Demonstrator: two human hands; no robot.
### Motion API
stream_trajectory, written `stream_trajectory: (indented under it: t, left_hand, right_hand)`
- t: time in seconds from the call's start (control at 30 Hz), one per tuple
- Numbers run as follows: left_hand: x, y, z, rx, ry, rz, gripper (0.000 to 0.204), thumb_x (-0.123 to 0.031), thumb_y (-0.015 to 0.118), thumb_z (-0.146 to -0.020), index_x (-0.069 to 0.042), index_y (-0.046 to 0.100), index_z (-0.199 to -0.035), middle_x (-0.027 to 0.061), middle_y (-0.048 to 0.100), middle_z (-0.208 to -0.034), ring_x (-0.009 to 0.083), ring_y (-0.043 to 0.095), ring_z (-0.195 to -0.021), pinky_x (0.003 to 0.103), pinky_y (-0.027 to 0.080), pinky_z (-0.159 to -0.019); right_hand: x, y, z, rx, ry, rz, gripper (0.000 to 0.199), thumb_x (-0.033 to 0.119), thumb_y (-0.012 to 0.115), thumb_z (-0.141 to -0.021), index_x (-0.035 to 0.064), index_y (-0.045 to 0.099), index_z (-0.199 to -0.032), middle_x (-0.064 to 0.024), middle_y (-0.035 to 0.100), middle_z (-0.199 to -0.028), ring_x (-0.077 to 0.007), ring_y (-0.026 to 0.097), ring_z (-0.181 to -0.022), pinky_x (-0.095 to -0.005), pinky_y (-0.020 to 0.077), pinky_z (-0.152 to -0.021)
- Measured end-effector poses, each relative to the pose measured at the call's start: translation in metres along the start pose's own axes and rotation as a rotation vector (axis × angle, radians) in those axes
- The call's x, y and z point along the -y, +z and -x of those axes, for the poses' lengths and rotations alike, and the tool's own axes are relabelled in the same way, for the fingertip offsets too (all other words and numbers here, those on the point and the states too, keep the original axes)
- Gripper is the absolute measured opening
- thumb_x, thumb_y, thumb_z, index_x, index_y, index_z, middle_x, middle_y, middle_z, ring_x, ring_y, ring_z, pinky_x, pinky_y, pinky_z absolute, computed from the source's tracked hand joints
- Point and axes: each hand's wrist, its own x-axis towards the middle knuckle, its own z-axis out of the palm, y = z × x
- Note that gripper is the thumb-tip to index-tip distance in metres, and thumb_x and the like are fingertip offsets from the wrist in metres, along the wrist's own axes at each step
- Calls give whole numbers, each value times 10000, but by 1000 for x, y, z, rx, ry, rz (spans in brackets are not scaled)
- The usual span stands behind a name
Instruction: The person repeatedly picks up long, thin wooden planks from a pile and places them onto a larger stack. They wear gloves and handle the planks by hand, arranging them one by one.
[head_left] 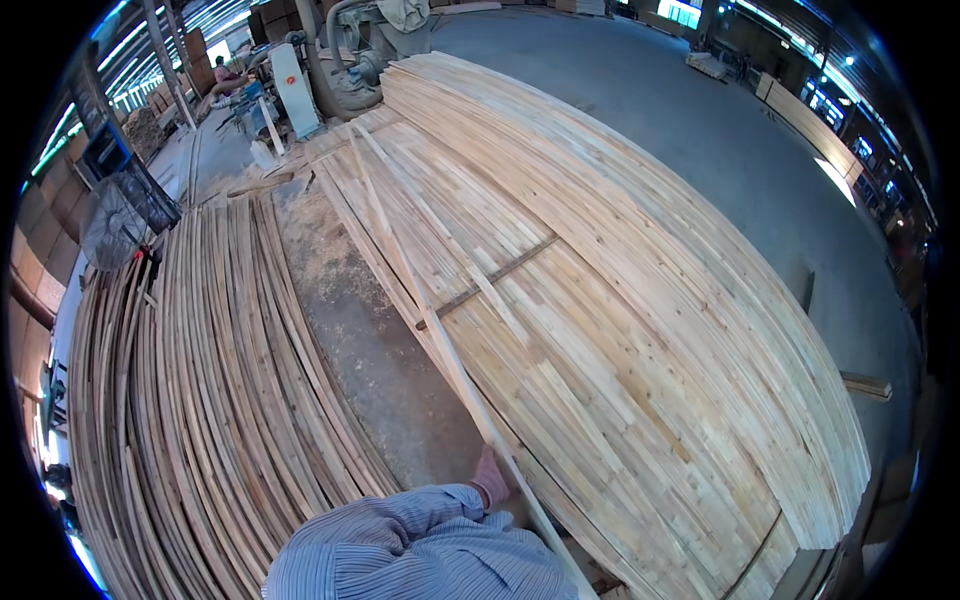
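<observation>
My left hand (491,478), in a pinkish glove with a blue striped sleeve behind it, is closed around a long thin wooden strip (437,330). The strip runs from the lower right, past my hand, up along the left edge of a big flat stack of pale wooden planks (620,330). A dark thin batten (487,282) lies crosswise on that stack. My right hand is out of the picture.
A curved pile of narrow wooden strips (210,400) lies to the left, with a sawdust-strewn concrete gap (370,350) between it and the stack. A fan (110,225) stands at far left. Machinery (350,70) and a person (228,75) are far behind; grey floor (740,150) lies right.
</observation>
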Motion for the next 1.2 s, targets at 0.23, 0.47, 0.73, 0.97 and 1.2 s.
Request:
stream_trajectory:
  t: [0.23, 0.47, 0.73, 0.97, 1.2]
  left_hand:
    - [-7, 0, 34, 128, -146, 90, 755, -801, 406, -818, -65, 571, -841, 119, 523, -746, 337, 504, -642, 593, 490, -744]
    - [-9, -6, 66, 135, -32, 82, 819, -858, 400, -779, -59, 572, -829, 96, 493, -665, 308, 496, -588, 584, 520, -712]
    - [-40, -36, 77, 169, 103, 109, 709, -779, 427, -813, -81, 547, -773, 54, 423, -546, 270, 442, -463, 556, 523, -661]
    - [-105, -32, 73, 41, 242, -58, 698, -762, 386, -851, -104, 608, -912, 66, 562, -731, 292, 564, -668, 544, 508, -695]
    - [-63, -60, 84, 300, 1157, -1259, 417, -433, 379, -991, -125, 557, -1209, 118, 569, -1188, 271, 572, -1059, 485, 347, -1022]
  right_hand:
    - [-31, 71, 28, 374, -138, 270, 379, 259, 487, -933, 275, 564, -1303, -57, 582, -1291, -239, 523, -1240, -445, 410, -1036]
    - [-89, 296, -15, 5, -194, 158, 406, 403, 461, -960, 258, 542, -1330, -71, 553, -1323, -288, 565, -1193, -529, 479, -920]
    - [-51, 307, -64, 16, -35, 95, 454, 467, 445, -963, 194, 551, -1310, -133, 599, -1219, -287, 606, -1120, -513, 505, -866]
    - [-6, 100, -75, 4, -39, -257, 454, 468, 512, -890, 146, 635, -1186, -168, 653, -1092, -331, 644, -1020, -498, 523, -825]
    - [88, 13, -133, -170, -322, -556, 467, 472, 544, -845, 85, 712, -1045, -220, 682, -1041, -399, 652, -1000, -506, 523, -824]
